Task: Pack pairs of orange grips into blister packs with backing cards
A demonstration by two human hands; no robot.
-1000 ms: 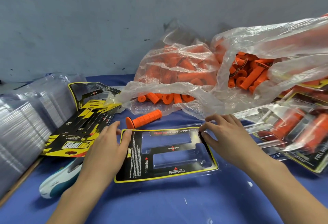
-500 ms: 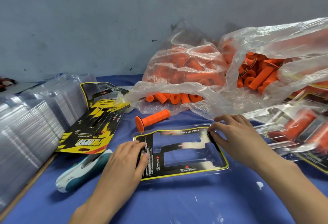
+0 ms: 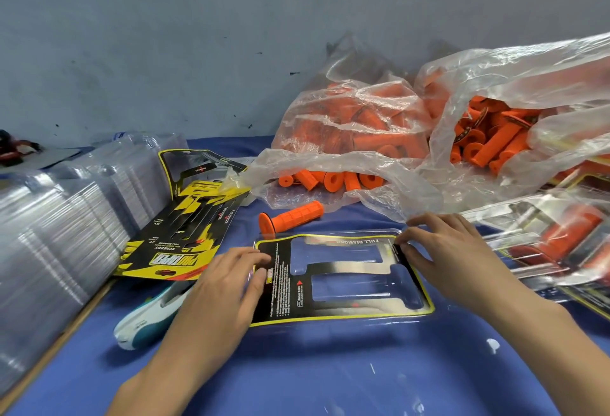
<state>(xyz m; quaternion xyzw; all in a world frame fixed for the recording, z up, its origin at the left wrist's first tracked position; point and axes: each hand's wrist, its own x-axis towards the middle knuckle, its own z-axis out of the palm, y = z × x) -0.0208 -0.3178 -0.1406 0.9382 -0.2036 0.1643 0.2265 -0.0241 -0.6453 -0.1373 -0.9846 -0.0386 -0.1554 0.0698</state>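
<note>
A clear blister pack with a black and yellow backing card (image 3: 343,308) lies flat on the blue table in front of me. Its two grip cavities hold nothing. My left hand (image 3: 227,287) presses on the card's left end with fairly straight fingers. My right hand (image 3: 452,257) touches the pack's upper right corner with its fingertips. One loose orange grip (image 3: 292,216) lies just behind the pack. Two clear plastic bags (image 3: 356,125) full of orange grips sit at the back right.
A long stack of clear blister shells (image 3: 66,227) runs along the left. Loose yellow and black backing cards (image 3: 185,227) lie beside it. A white and teal tool (image 3: 148,316) rests by my left wrist. Filled packs (image 3: 561,237) pile up at the right.
My left hand slid from the pack's upper left corner down onto the card's left end. My right hand stayed at the upper right corner. The view shifted left.
</note>
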